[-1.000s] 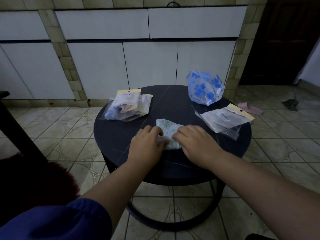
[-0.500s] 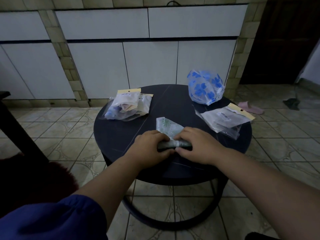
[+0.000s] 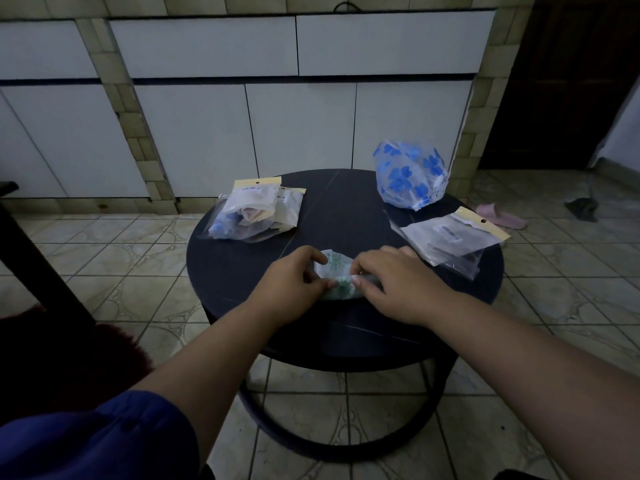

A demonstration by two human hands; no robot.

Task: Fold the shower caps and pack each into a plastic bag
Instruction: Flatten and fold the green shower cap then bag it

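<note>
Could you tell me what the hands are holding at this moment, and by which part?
Both hands pinch the green-patterned shower cap on the table: the left hand at its left end, the right hand at its right end.

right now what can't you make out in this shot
Head view only:
- Green-print shower cap: its folds, covered by left hand and right hand.
- Packed bags: contents and label text, dim and too small.
- Empty bags: their number, since they overlap.
- Blue-flower shower cap: far side.
</note>
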